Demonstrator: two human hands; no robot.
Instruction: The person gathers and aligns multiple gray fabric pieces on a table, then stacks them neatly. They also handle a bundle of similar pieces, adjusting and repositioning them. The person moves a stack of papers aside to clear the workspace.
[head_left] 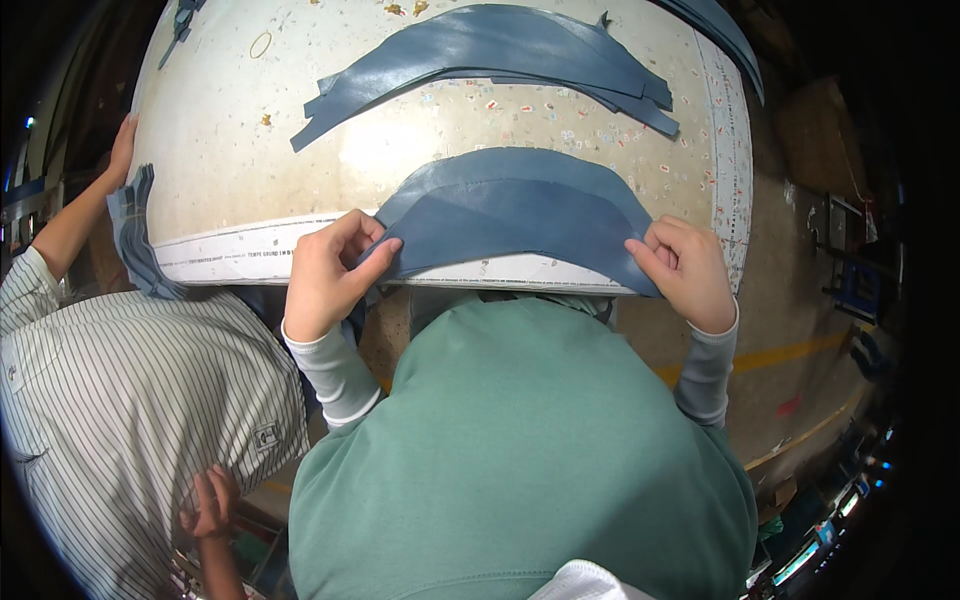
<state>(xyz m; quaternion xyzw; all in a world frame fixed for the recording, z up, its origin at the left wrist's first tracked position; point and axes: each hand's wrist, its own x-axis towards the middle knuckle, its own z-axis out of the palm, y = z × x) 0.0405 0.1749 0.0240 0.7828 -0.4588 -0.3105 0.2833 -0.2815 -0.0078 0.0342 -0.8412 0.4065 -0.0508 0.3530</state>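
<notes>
A curved, dark blue leather-like piece spans the table's near edge in front of me. A second, slightly lighter blue curved piece shows along its far edge, overlapped by the first. My left hand pinches the left end between thumb and fingers. At the right end, my right hand closes in a similar pinch. I cannot tell whether each hand grips one layer or both. Farther back lies a loose stack of similar curved blue pieces, their ends fanned unevenly.
The white table carries small scraps and a rubber band. More blue pieces hang over its left edge and lie at the far right corner. A co-worker in a striped shirt stands close at left, one hand at the table edge.
</notes>
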